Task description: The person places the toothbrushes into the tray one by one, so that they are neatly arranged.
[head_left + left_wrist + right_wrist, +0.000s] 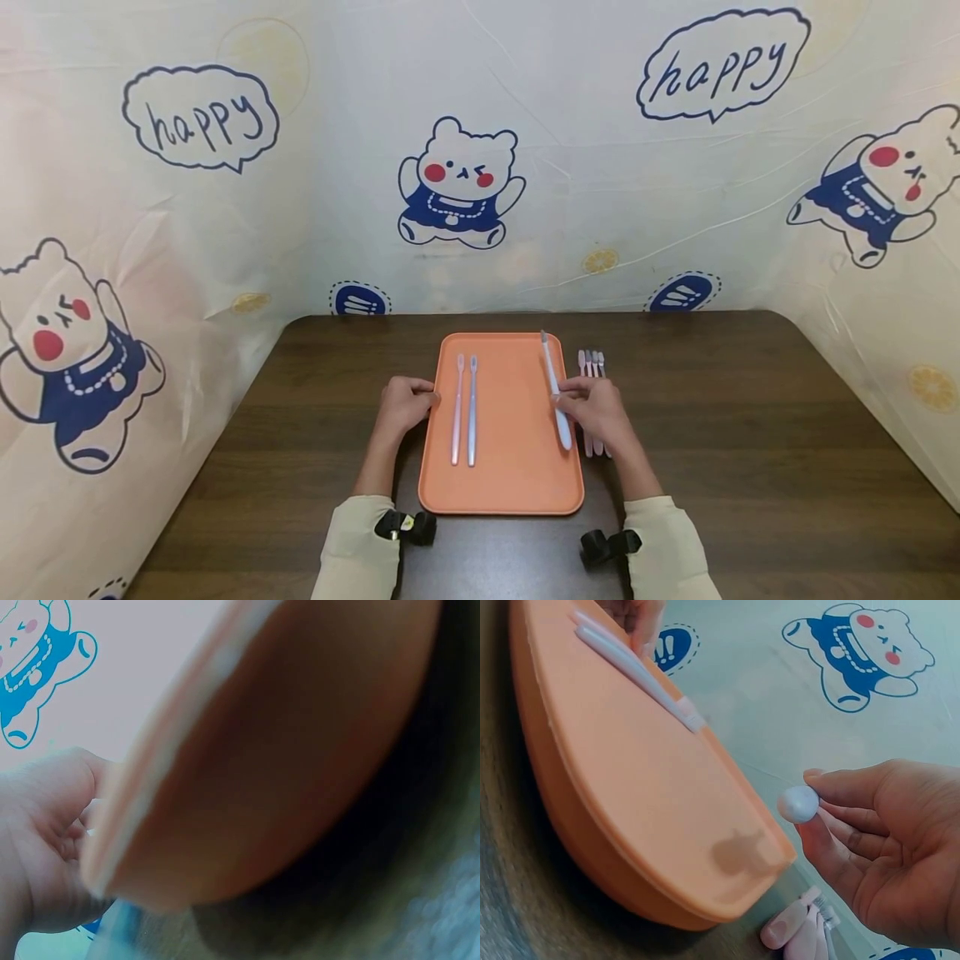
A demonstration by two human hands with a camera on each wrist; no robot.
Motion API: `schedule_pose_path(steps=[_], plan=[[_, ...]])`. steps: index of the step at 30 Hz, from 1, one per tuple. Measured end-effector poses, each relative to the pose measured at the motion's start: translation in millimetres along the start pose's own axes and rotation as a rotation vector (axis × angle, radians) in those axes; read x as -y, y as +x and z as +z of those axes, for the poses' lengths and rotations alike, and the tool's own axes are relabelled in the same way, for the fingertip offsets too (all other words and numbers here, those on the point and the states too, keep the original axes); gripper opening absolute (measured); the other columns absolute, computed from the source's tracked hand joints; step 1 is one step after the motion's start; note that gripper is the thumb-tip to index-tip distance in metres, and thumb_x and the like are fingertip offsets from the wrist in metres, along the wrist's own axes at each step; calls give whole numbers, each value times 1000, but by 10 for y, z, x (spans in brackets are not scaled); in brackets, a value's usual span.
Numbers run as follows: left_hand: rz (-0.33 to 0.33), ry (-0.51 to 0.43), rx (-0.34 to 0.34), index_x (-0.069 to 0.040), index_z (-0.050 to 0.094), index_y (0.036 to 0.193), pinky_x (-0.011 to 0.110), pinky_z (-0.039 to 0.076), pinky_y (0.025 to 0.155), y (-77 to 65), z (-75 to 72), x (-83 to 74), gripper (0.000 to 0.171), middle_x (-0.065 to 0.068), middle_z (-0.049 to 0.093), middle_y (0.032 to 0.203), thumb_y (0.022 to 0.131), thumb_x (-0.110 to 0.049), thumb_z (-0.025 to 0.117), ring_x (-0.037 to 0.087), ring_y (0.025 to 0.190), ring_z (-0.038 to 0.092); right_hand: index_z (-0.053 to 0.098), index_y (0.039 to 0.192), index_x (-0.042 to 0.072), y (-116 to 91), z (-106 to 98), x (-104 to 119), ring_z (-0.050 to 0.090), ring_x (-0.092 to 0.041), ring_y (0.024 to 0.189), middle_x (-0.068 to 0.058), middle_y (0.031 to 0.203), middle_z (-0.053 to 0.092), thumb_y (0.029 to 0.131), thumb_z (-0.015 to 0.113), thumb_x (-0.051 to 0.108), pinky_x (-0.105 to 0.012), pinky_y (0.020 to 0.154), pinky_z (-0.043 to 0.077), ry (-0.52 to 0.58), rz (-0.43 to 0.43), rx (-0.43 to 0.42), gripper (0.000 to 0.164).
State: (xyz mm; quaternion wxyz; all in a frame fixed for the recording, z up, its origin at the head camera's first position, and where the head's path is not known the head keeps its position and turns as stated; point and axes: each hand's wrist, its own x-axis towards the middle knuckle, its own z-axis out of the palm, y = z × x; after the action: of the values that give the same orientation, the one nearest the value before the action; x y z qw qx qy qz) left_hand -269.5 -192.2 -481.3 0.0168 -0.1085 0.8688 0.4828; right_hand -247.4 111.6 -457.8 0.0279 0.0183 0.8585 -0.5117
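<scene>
My right hand [600, 408] pinches a light blue toothbrush [563, 429] between thumb and fingers, above the right side of the orange tray [510, 492]. The brush head points away from me. Its rounded handle end [799, 804] faces the right wrist camera. My left hand [405, 406] grips the tray's left edge; some of its fingers are hidden by the rim in the left wrist view. On the tray's left half, a pink toothbrush [456, 425] and a blue toothbrush [472, 425] lie side by side, roughly parallel.
Several more toothbrushes [588, 446] lie together on the dark wooden table [720, 467], just right of the tray and partly under my right hand. Printed cloth [577, 183] with cartoon bears rises behind the table and at both sides.
</scene>
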Motion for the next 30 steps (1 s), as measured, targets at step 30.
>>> schedule_pose_path(steps=[30], plan=[[-6, 11, 3, 2, 75, 114, 30, 60, 67, 12, 3, 1, 28, 21, 75, 105, 90, -12, 68, 14, 74, 70, 72, 114, -4, -2, 186, 45, 68, -12, 77, -20, 102, 75, 90, 71, 6, -33, 70, 62, 73, 15, 34, 26]])
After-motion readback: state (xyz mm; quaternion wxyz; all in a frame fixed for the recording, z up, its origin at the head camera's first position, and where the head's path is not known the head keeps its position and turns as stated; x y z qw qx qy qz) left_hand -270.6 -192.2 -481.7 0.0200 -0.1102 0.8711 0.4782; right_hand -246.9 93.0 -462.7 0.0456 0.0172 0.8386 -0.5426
